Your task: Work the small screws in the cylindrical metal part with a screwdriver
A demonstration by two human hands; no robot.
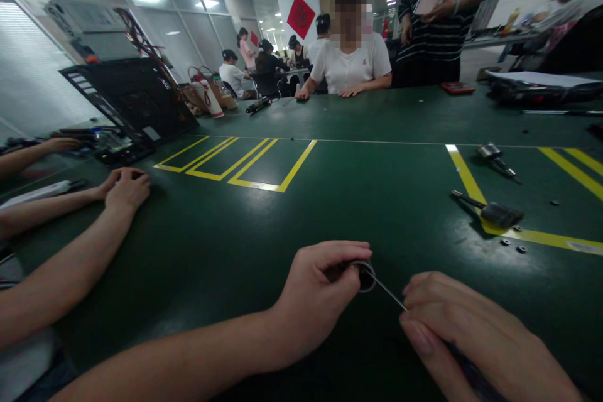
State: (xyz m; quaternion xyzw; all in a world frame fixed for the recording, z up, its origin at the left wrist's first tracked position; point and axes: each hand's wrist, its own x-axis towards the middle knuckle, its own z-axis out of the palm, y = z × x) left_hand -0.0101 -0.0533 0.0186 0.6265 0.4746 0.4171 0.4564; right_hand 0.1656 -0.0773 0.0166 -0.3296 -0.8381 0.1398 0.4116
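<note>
My left hand (320,301) pinches a small round hollow metal part (367,282) between thumb and fingers, its open end facing right. My right hand (475,333) is closed around a thin screwdriver (389,299); its slim metal shaft reaches into the opening of that part. A dark piece that looks like its handle shows under the palm. Whether the tip touches anything inside is hidden. Beyond my right hand lie a dark cylindrical motor-like part with a shaft (502,215) and a silver one (490,151). Several small nuts (521,249) lie near the dark one.
Yellow tape (257,186) marks boxes on the green table (198,232). To the left rest another person's hands (127,191), beside a black panel (136,97). A person in white (358,66) sits opposite. A red phone-like object (458,88) and black case (541,91) lie far right.
</note>
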